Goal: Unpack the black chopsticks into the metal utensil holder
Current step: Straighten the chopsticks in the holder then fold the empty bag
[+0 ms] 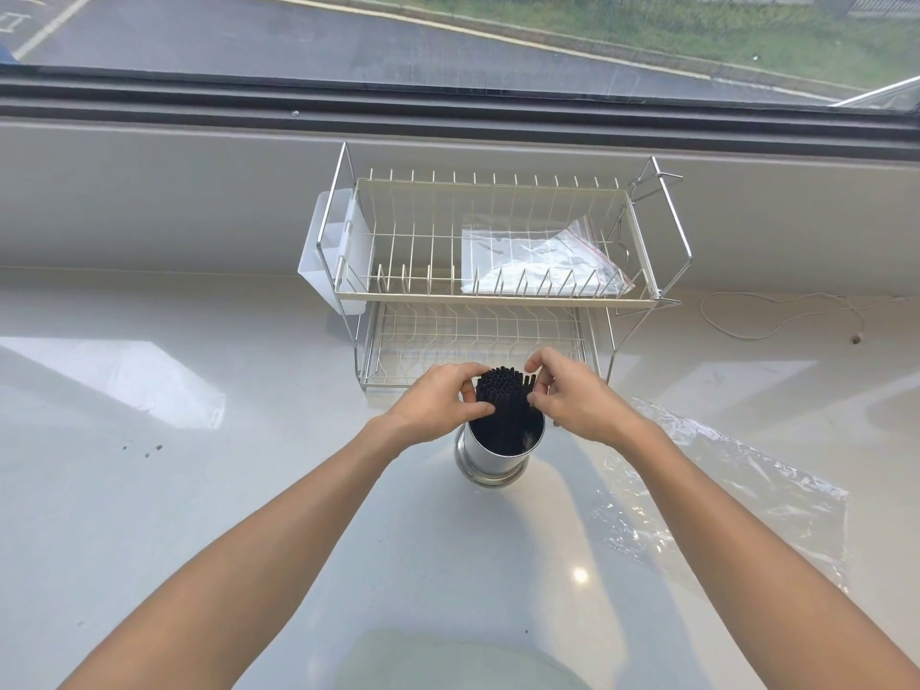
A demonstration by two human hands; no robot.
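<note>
Dish rack point(498, 291) holding zip bag point(542, 261); plastic sheet point(737, 490).

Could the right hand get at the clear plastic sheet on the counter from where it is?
Probably yes. The right hand only pinches the chopsticks, and the plastic sheet lies open beside that forearm.

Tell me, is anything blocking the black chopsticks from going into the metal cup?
Nothing visible. The black chopsticks already stand inside the metal utensil holder, with the left hand and right hand on them.

Both forearms extended forward, converging. Left hand point(438, 398) and right hand point(572, 395) facing each other, fingers point(540, 358) curled inward, pinching.
</note>
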